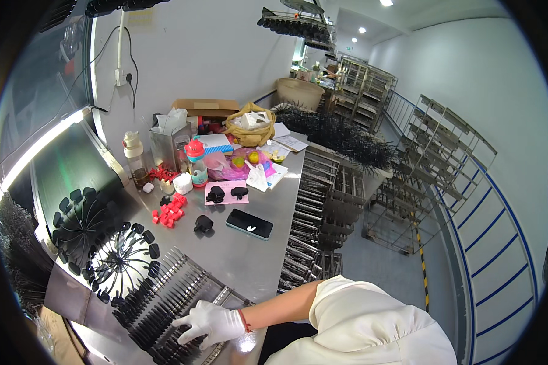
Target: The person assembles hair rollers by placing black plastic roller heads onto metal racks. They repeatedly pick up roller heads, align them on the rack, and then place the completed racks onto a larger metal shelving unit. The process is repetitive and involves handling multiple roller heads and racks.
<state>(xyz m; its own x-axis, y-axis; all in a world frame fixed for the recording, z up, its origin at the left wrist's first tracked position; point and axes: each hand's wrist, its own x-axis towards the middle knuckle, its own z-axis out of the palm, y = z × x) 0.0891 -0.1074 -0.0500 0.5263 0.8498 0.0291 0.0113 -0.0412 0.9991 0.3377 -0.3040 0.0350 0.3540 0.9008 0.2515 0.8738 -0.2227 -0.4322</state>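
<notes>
My right hand [212,323], in a white glove with a red cord at the wrist, reaches in from the right. Its fingers are spread over a metal rack [216,286] lined with rows of thin rods. Black parts [141,307] sit along the rack's left side, close to the fingertips. Nothing shows gripped in this hand; whether the fingers touch the parts is unclear. My left hand is out of view. Beyond the rack lie two round wheel-like clusters of black pieces, one brightly lit [119,260] and one darker [86,220].
On the metal table [259,258] are a phone [249,224], a black piece [203,224], red pieces [169,211], a pink sheet [226,199], bottles [134,159] and a yellow bag [249,125]. A green conveyor belt [61,164] runs at left. Stacked racks [323,207] stand right of the table.
</notes>
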